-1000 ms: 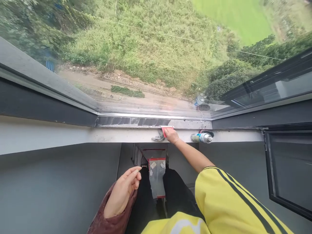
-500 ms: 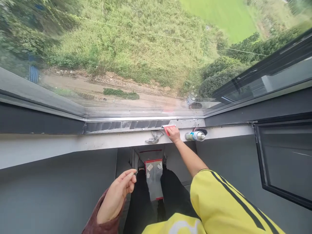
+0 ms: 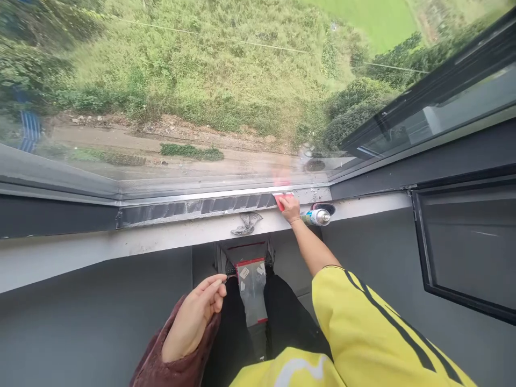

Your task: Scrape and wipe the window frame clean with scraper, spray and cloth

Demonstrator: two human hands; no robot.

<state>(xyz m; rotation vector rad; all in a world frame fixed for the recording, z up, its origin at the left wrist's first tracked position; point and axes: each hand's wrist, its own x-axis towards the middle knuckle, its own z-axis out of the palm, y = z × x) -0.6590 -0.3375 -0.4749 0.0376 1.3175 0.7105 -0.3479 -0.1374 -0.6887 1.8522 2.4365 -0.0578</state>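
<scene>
Two hands show, and only your right hand (image 3: 291, 208) works: its grip is closed on a flat red plastic scraper (image 3: 280, 199) pressed into the dark metal window track (image 3: 193, 207) at the foot of the glass pane (image 3: 201, 107). Left of the grip the track runs long and unobstructed. Just right of it lies a silver spray can with a blue label (image 3: 316, 217), its print too small to read. A crumpled grey cloth (image 3: 246, 222) sits left and nearer you on the white sill ledge (image 3: 121, 247). Your left hand (image 3: 193, 317) hangs loose and holds nothing, fingers half curled.
</scene>
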